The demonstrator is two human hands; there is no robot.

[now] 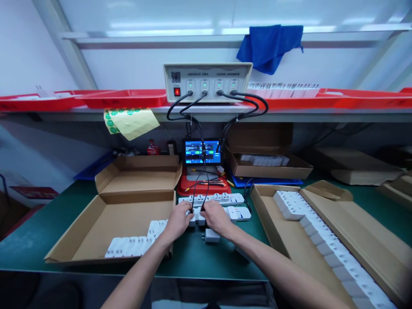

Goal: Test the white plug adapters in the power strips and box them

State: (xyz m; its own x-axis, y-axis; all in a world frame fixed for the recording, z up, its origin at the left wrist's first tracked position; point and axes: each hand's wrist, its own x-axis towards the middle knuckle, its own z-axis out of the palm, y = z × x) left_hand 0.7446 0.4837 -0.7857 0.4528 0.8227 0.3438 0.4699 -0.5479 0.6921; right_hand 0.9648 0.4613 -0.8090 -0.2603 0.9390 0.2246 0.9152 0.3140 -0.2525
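Note:
My left hand (177,221) and my right hand (216,216) are side by side at the middle of the green bench, each closed on a small white charger plugged into a white power strip (225,198). Thin black cables (197,201) run from the chargers up to a beige tester box (207,81) on the shelf. One loose white charger (211,235) lies just below my right hand. Another white adapter (238,213) sits to the right of it.
An open cardboard box (128,216) on the left holds a row of white chargers (135,244). A long box (325,240) on the right holds a line of chargers. A small blue screen (202,152) stands behind the strip. Red trays (125,98) and a blue cloth (268,45) are above.

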